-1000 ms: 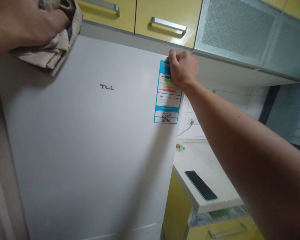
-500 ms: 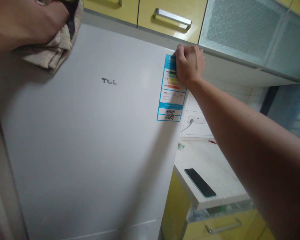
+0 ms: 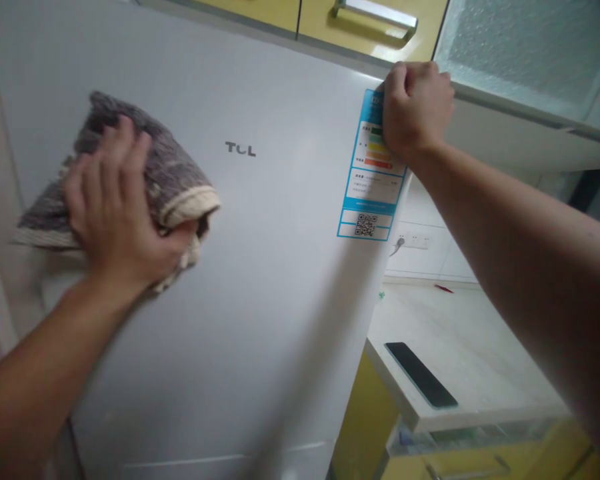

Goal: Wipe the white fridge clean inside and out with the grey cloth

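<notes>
A tall white refrigerator (image 3: 220, 280) with a TCL logo fills the middle of the head view. My left hand (image 3: 120, 207) presses a folded grey-brown cleaning cloth (image 3: 175, 167) with a cream edge against the door, left of the logo. Its fingers lie over the cloth, and the thumb is partly tucked under a fold. My right hand (image 3: 420, 103) grips the refrigerator's upper right edge, with the fingertips hidden behind it. Just beside that hand, a blue and white energy label (image 3: 370, 183) with a QR code is stuck on the door.
Yellow cabinets (image 3: 325, 30) and a frosted glass cabinet door (image 3: 525, 53) hang above. To the right, a dark phone (image 3: 420, 375) lies on a white countertop (image 3: 495, 373). A plug sits in a wall socket (image 3: 414, 240). A small red item (image 3: 443, 289) lies by the wall.
My left hand has moved down with the cloth, from the door's upper left to beside the logo. My right hand stays on the edge. The view has shifted slightly.
</notes>
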Motion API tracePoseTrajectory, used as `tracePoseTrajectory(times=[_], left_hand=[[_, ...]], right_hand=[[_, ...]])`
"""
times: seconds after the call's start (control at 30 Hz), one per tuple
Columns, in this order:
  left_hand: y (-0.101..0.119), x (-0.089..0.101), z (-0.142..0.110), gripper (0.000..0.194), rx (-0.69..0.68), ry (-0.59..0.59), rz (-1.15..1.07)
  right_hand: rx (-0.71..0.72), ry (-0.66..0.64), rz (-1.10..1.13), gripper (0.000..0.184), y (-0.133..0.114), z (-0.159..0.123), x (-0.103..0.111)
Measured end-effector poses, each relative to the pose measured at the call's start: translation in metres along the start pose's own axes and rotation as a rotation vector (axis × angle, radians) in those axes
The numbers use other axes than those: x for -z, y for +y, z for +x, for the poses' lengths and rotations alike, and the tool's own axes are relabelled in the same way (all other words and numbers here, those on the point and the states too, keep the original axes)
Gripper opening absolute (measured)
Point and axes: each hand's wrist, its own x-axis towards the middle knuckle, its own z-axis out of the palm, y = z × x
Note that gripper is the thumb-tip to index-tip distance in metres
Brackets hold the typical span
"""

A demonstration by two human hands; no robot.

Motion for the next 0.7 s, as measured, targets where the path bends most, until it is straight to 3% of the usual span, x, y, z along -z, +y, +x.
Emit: tracePoseTrajectory(times=[0.1,0.23,0.33,0.4,0.47,0.53,0.6,0.7], left_hand=[[0.066,-0.01,-0.026,0.106,-0.13,-0.104,-0.072],[0.152,-0.032,-0.047,0.097,-0.588,-0.312,-0.176],[0.194,-0.047,-0.092,0.08,-0.92,-0.362,-0.211],[0.205,-0.051,-0.139,0.074,-1.018,-0.373,-0.184],[0.202,-0.05,-0.191,0.069,-1.067,-0.414,-0.157],[0.184,-0.043,-0.246,0.066,-1.057,-0.503,-0.185],[0.151,-0.028,-0.301,0.07,-0.914,-0.591,-0.286],[0.081,0.004,-0.387,0.088,-0.838,-0.668,-0.271]], right_hand=[[-0.017,-0.013,-0.041,0.045,-0.002,-0.002,0.001],[0.011,-0.014,-0.059,0.049,-0.004,-0.006,0.004],[0.038,-0.024,-0.064,0.05,-0.002,-0.006,0.007],[0.043,-0.057,-0.045,0.047,0.0,-0.005,0.01],[0.045,-0.082,-0.026,0.046,0.001,-0.003,0.011],[0.052,-0.087,-0.028,0.046,0.002,-0.003,0.012],[0.06,-0.072,-0.049,0.047,0.002,-0.003,0.011],[0.073,-0.045,-0.101,0.052,0.001,-0.005,0.008]])
